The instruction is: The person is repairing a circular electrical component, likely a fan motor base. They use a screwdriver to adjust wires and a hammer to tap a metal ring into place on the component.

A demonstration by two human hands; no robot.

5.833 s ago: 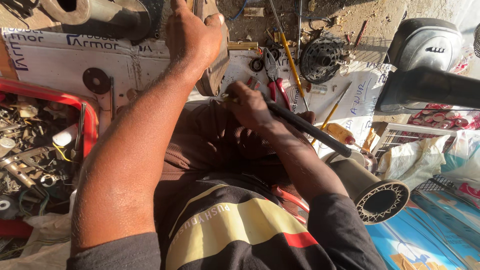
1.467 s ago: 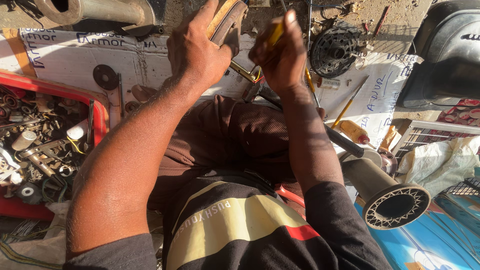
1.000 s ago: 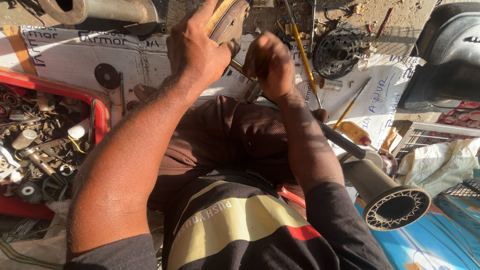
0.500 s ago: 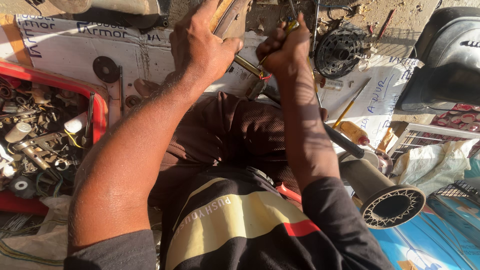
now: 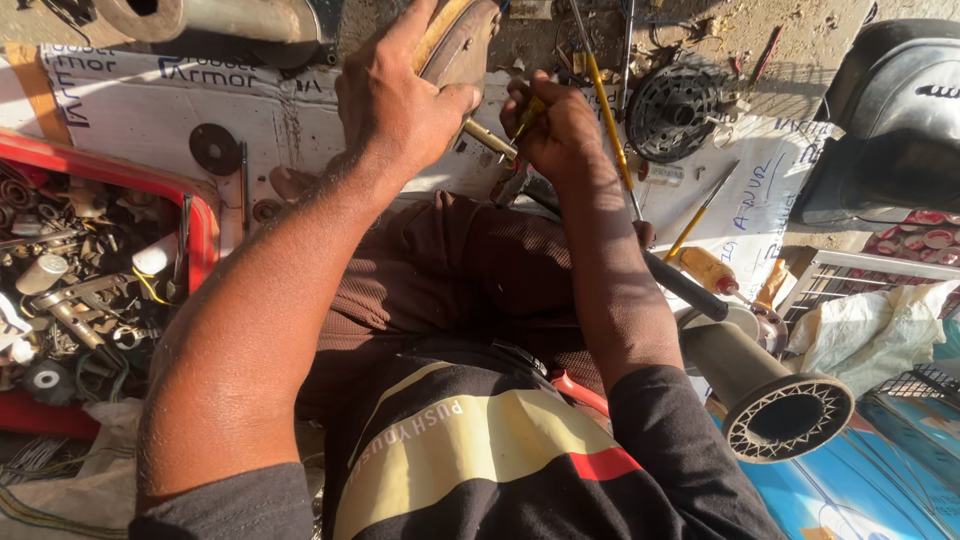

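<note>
While sunlight fell across the ground, a red tray [image 5: 205, 215] at the far left held a jumble of greasy bolts, springs and small metal parts, and a white printed sheet [image 5: 140, 110] lay beyond it with a dark disc [image 5: 215, 148] resting on it. Above the brown-trousered lap, the left hand [image 5: 400, 100] wrapped its fingers [image 5: 455, 100] around the edge of a curved, rust-brown metal part [image 5: 465, 45], gripping it firmly. Just right of it, the right hand [image 5: 560, 130] had its fingers [image 5: 525, 105] pressed together around a slim yellow-handled tool [image 5: 528, 112], whose brass-coloured shaft met the metal part near the left thumb. Past that hand lay a long yellow screwdriver [image 5: 605, 115] and a black ribbed wheel [image 5: 675, 105]. Further right, a black-handled tool [image 5: 685, 285] rested by the knee, beside a grey cylinder with a mesh-patterned end [image 5: 785, 425], and a black moulded cover [image 5: 890, 110] sat at the far edge.
</note>
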